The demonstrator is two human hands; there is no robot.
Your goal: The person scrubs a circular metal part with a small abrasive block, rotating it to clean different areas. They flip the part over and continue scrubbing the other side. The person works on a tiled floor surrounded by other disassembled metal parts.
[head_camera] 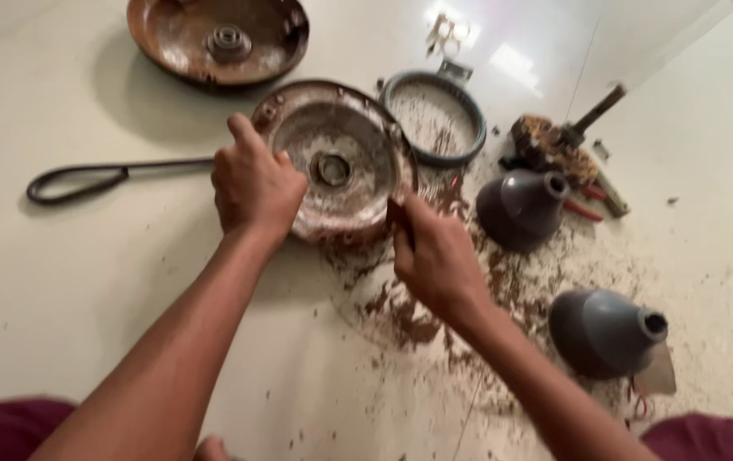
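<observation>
Head view: a round, rust-caked metal housing (341, 162) sits tilted at mid-floor. The left hand (255, 183) curls its fingers tight over the left rim; the right hand (435, 256) pinches a thin scraper (400, 224) at the near edge. Two smooth grey cones (522, 205) stand right.

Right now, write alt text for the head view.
Two bare hands grip a rusty round metal housing on a pale floor: left hand on its rim, right hand at its edge. Rust flakes and two grey cone-shaped covers lie nearby.
</observation>
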